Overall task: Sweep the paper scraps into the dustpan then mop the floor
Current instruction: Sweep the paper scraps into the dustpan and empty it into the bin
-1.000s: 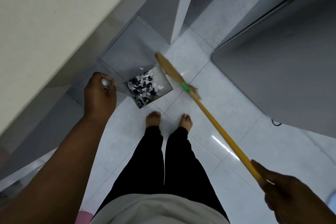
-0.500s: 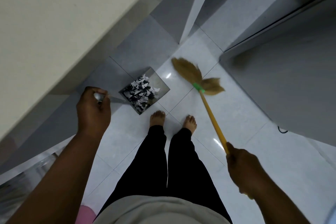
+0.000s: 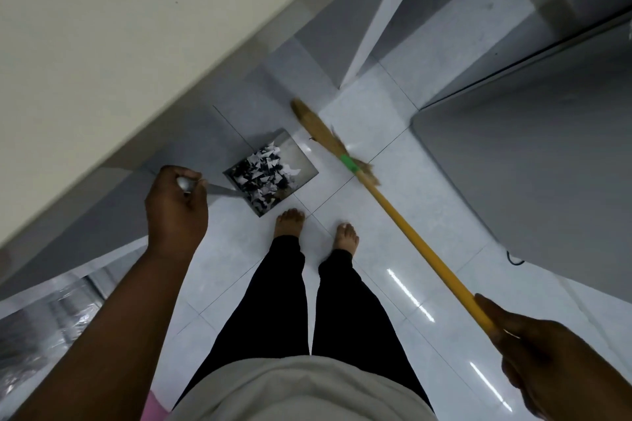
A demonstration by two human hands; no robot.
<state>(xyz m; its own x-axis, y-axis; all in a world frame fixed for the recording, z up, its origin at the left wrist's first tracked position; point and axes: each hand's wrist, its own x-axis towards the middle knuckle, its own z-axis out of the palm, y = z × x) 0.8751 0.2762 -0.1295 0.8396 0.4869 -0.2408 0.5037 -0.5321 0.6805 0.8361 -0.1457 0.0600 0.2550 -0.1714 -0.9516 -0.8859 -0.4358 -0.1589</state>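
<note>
Head view, looking straight down. Left hand [image 3: 176, 212] was clenched on the end of the metal handle [image 3: 219, 189] of the dustpan [image 3: 302, 164], fingers [image 3: 186, 174] curled over it. The dustpan sat low at the floor [image 3: 239, 249], just ahead of the left foot [image 3: 290, 222] and near the base of the cream wall [image 3: 102, 27]. Paper scraps [image 3: 263, 174], black and white, were heaped inside the pan, mostly toward its handle side.

Right hand [image 3: 554, 362] grasped the upper end of the broom [image 3: 410, 232], fingers wrapped round the yellow stick. The broom ran diagonally from lower right up to centre. A green band [image 3: 349, 162] marked where the stick met the bristles [image 3: 318, 130]. The bristles were blurred, just beside the dustpan's open edge; could not tell whether they touched the floor.

The person stood barefoot in black trousers [image 3: 280, 301], right foot [image 3: 346, 236] slightly back. A grey cabinet [image 3: 530, 164] was at right, with a thin dark cable [image 3: 514, 260] at its base.
</note>
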